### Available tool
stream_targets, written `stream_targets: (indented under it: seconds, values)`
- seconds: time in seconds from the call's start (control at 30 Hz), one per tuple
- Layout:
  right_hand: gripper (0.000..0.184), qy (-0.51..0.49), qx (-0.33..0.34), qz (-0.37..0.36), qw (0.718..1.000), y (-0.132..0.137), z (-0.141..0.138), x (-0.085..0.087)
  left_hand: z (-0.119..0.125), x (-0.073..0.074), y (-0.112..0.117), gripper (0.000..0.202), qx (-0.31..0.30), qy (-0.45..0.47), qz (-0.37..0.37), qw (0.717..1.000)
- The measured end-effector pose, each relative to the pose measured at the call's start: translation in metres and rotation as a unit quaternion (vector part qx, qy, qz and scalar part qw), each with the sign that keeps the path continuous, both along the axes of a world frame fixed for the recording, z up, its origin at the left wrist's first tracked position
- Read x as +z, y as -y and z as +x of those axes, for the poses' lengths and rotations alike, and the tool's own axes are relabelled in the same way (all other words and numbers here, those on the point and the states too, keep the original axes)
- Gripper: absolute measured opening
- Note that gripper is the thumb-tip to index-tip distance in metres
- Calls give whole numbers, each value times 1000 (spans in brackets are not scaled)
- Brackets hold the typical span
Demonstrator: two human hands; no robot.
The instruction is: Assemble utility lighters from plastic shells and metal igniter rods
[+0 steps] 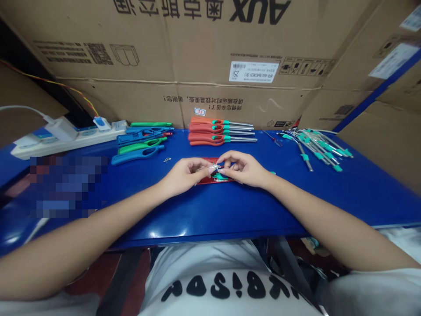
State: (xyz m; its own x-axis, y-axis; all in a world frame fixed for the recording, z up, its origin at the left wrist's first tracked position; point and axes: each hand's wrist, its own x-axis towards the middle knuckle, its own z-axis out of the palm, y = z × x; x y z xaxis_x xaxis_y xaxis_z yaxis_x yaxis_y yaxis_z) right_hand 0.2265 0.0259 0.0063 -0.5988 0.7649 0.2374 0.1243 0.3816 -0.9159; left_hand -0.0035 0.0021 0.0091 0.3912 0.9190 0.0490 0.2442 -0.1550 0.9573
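A small pale piece (214, 167) is pinched between the fingertips of the left hand (187, 175) and right hand (246, 170) — it could be dropped onto the red casing (206, 180) if either grip is slackened.

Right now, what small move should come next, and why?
I'd probably lower the shiny piece toward the red shell: the left hand seems to pinch it over the shell, the right hand has fingertips beside it, and a teal part already lies in there.
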Motion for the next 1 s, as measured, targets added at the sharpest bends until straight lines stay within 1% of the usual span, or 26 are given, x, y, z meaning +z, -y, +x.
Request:
stream_targets:
  seconds: [0.1, 0.2, 0.3, 0.5, 0.6, 0.7, 0.87, 1.0]
  values:
    - [31, -18, -8, -17, 1000, 0, 0, 0, 0, 1, 0, 53, 3, -6, 6, 1000]
    - [34, -29, -16, -58, 998, 1, 1, 1, -1, 3, 1, 50, 9, -10, 13, 1000]
    - [36, -19, -10, -96, 995, 3, 2, 3, 0, 5, 1, 49, 14, -19, 21, 1000]
    - [38, -2, 18, -110, 994, 4, 1, 4, 1, 6, 1, 47, 20, -28, 27, 999]
    - [41, 5, 22, -106, 994, 3, 1, 1, 0, 5, 1, 48, 19, -29, 24, 999]
    - [43, 9, 5, -83, 996, 0, 2, -2, -1, 3, 1, 50, 14, -32, 22, 999]
    - [34, -21, -23, -17, 999, -3, 1, -4, -2, 1, 0, 56, 10, -37, 20, 999]
    - [33, -13, -21, 2, 1000, -3, 1, -2, -1, 3, 1, 57, 7, -33, 14, 999]
